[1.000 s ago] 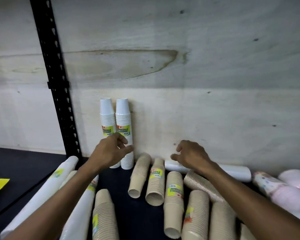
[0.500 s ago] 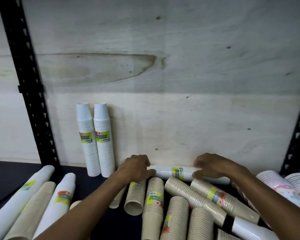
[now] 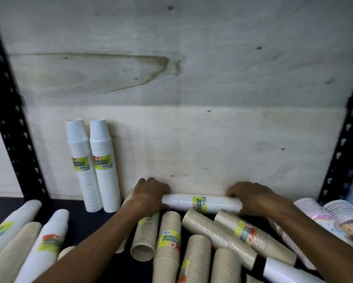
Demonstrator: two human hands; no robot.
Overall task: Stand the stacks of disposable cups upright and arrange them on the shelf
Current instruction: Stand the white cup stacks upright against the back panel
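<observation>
A white stack of cups (image 3: pixel 202 203) with a yellow-green label lies on its side against the plywood back wall. My left hand (image 3: pixel 149 196) grips its left end and my right hand (image 3: pixel 251 198) grips its right end. Two white stacks (image 3: pixel 94 166) stand upright side by side at the back left, leaning on the wall. Several tan stacks (image 3: pixel 168 242) lie on their sides on the dark shelf (image 3: pixel 108 227) in front of my hands.
More white and tan stacks (image 3: pixel 47 246) lie at the front left. Pink patterned stacks (image 3: pixel 322 219) lie at the right. Black perforated uprights stand at the left (image 3: pixel 10 127) and right (image 3: pixel 343 152). The plywood wall (image 3: pixel 192 99) closes the back.
My left hand has left the upright white stacks and come down to the lying white stack. Both hands have closed on its two ends. The view has shifted right.
</observation>
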